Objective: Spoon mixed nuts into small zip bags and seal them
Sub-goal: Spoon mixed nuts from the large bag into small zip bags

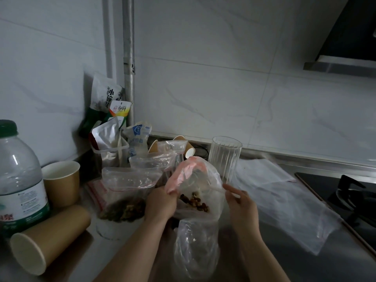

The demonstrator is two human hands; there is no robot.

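Clear zip bag (pixel 200 192) stands upright, mouth upward.

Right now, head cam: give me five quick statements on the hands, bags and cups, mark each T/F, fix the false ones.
1. The left hand grips the rim of the zip bag with nuts in it. True.
2. The right hand is empty. False: it pinches a pale spoon handle that reaches into that bag.
3. The ribbed clear glass stands upright behind the bag. True.
4. Every brown paper cup stands upright. False: one cup lies on its side by the water bottle; another cup stands upright.
5. The gas hob is at the left edge. False: it is at the right edge.
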